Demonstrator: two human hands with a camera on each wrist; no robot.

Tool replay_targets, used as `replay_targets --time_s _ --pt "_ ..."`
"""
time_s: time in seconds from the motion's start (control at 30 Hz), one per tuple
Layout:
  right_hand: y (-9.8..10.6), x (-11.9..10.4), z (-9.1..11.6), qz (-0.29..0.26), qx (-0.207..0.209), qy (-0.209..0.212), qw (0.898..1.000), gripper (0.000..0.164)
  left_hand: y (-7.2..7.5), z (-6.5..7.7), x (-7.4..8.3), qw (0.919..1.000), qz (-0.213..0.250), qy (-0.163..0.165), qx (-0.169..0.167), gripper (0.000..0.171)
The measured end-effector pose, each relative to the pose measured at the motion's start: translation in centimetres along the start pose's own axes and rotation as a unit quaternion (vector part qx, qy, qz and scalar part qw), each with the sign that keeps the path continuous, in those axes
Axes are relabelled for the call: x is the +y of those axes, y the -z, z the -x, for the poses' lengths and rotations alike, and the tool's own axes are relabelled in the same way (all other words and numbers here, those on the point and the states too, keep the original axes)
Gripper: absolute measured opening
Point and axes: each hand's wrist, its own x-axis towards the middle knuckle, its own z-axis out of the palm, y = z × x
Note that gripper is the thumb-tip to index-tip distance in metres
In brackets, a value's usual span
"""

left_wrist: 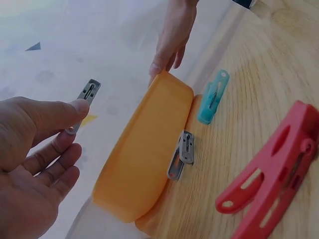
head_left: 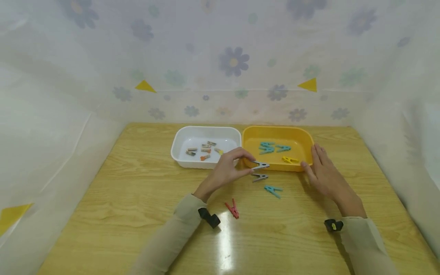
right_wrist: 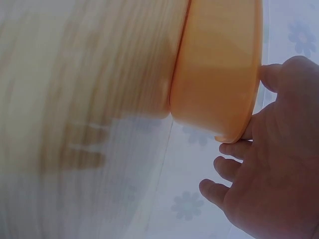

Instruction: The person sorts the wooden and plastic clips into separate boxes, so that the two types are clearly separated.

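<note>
My left hand (head_left: 227, 168) pinches a grey clothespin (head_left: 262, 165) between thumb and fingers, above the near rim of the yellow tray (head_left: 249, 139). My right hand (head_left: 328, 179) holds that tray's near right corner, thumb and fingers at its rim. Inside the tray lie several teal clothespins (head_left: 266, 149) and a yellow clothespin (head_left: 290, 159). On the table, just in front, are another grey clothespin (head_left: 260, 177), a teal clothespin (head_left: 273, 191) and a red clothespin (head_left: 233, 209). The left wrist view shows the pinched clothespin (left_wrist: 88, 94) clear of the tray's wall.
A white tray (head_left: 178, 143) stands against the yellow one's left side, with several small wooden clothespins (head_left: 205, 150) in it. Both trays sit near the back of the wood-grain table (head_left: 130, 198). Behind them hangs a flower-patterned sheet (head_left: 192, 76).
</note>
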Motion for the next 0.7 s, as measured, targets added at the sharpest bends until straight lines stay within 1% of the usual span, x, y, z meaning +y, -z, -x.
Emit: replay_targets --time_s 0.17,0.27,0.43,0.53,0.7 --pt "0.0 0.2 0.0 0.005 0.004 0.002 1.000 0.077 -0.5 -1.2 0.1 0.9993 0.018 0.033 0.002 0.027" --pt "0.1 0.2 0.1 0.008 0.006 0.002 1.000 0.077 -0.7 -2.0 0.1 0.9989 0.013 0.045 0.008 0.026" --pt "0.4 0.1 0.1 0.008 0.009 0.002 1.000 0.077 -1.3 -3.4 -0.2 0.9977 -0.019 0.062 0.019 0.026" --pt "0.3 0.0 0.1 0.004 0.007 0.001 1.000 0.077 -1.8 -4.1 -0.5 0.9969 -0.032 0.070 0.014 0.027" --pt "0.1 0.0 0.0 0.002 0.000 -0.004 1.000 0.078 -2.3 -4.6 -0.7 0.9952 -0.042 0.089 0.000 0.027"
